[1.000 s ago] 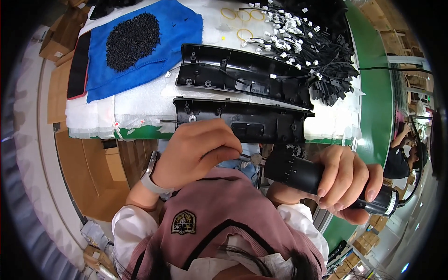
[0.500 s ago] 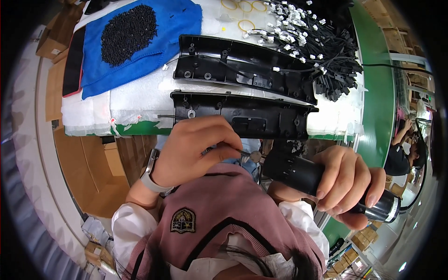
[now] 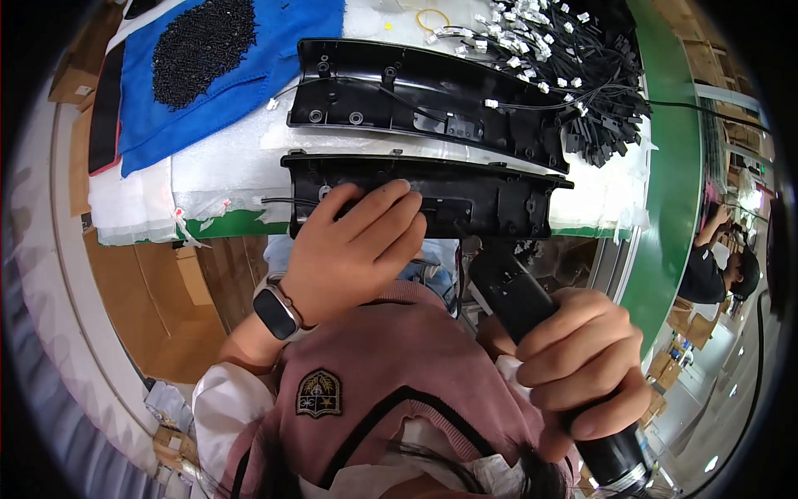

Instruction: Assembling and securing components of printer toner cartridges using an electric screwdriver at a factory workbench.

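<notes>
The nearer black plastic shell [image 3: 507, 204] lies along the table's front edge, its ribbed inside facing up. My left hand [image 3: 357, 237] is on the left part of this shell, fingers curled over its near edge and into its hollow; the thumb is hidden. A thin black cable [image 3: 287, 200] runs out from the shell's left end, close to that hand. My right hand [image 3: 582, 358] grips a black electric screwdriver [image 3: 511, 291], tilted, its tip end just below the shell's near edge. Behind lies a second black shell [image 3: 357, 87] with a cable inside.
A heap of small black screws [image 3: 204, 54] sits on a blue cloth [image 3: 283, 58] at the far left. Many black cables with white connectors [image 3: 573, 50] pile up at the far right. A cardboard box [image 3: 145, 291] stands below left; another person [image 3: 715, 266] is at far right.
My left hand has left the screwdriver's tip and moved onto the nearer shell. My right hand has swung the screwdriver's rear end down and left. The view has shifted slightly.
</notes>
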The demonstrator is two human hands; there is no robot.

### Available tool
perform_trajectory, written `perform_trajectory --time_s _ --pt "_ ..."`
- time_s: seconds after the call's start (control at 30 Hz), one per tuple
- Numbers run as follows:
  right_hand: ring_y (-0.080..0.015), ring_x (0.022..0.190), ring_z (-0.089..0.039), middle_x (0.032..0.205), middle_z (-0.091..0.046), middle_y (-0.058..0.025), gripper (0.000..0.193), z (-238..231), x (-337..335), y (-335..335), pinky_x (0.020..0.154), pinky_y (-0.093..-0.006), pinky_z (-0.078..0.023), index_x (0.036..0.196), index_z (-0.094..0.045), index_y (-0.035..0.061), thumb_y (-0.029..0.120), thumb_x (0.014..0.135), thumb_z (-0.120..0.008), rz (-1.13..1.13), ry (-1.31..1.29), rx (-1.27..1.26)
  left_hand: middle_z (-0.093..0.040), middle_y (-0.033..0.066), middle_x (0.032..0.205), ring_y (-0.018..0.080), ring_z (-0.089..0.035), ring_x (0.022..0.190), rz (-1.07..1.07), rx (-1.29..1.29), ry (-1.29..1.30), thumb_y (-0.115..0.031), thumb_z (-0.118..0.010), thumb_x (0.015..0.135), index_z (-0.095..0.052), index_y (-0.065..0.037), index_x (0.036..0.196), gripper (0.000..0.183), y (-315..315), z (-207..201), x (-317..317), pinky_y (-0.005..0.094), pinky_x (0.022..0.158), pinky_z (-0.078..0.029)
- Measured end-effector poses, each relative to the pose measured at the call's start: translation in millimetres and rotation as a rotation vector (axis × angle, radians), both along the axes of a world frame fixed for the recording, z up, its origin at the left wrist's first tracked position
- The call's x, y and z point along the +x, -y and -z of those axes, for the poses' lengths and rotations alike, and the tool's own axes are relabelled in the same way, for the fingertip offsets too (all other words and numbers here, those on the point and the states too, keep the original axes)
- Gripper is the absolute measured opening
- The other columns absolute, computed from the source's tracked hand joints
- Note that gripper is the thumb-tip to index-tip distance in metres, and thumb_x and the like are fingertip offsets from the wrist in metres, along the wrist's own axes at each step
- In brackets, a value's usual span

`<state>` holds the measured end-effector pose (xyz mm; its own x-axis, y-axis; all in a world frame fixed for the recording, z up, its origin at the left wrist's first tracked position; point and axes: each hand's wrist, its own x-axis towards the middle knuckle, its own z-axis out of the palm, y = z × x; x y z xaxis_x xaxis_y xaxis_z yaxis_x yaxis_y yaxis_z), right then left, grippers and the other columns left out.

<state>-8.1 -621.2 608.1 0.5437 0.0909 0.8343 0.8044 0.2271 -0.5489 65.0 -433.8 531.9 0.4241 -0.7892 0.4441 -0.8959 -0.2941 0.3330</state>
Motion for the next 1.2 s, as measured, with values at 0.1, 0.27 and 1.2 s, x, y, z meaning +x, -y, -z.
perform_trajectory --time_s 0.1,0.27,1.2 --pt "-0.0136 0.04 -0.053 0.056 -0.058 -0.0051 0.029 2.6 0.6 -7.7 0.038 -0.0253 -0.044 0.089 -0.051 0.0038 0.014 0.078 -0.076 0.005 -0.045 -0.012 -0.064 0.0017 0.108 0.0189 -0.06 0.104 -0.046 -0.004 0.034 -0.017 -0.069 0.071 -0.066 -0.01 0.094 0.024 -1.5 4.6 -3.0 0.0354 0.074 -0.047" --pt "-0.0144 0.039 -0.052 0.054 -0.056 -0.0056 0.025 5.2 4.0 -11.1 0.037 -0.026 -0.044 0.083 -0.052 0.0035 0.009 0.077 -0.076 0.011 -0.055 0.011 -0.065 0.0019 0.106 0.0193 -0.061 0.102 -0.048 -0.045 -0.008 -0.01 -0.066 0.072 -0.067 -0.01 0.092 0.019 3.7 5.1 -2.2 0.0348 0.073 -0.047" --pt "-0.0149 0.041 -0.055 0.059 -0.058 -0.0055 0.028 -0.6 16.9 -21.5 0.037 -0.0256 -0.045 0.085 -0.048 0.0042 0.015 0.08 -0.073 0.067 -0.165 -0.15 -0.062 0.0056 0.102 0.0213 -0.058 0.104 -0.037 -0.15 0.0 -0.01 -0.059 0.069 -0.066 -0.006 0.083 0.016 -1.4 10.5 -0.1 0.0343 0.074 -0.049"
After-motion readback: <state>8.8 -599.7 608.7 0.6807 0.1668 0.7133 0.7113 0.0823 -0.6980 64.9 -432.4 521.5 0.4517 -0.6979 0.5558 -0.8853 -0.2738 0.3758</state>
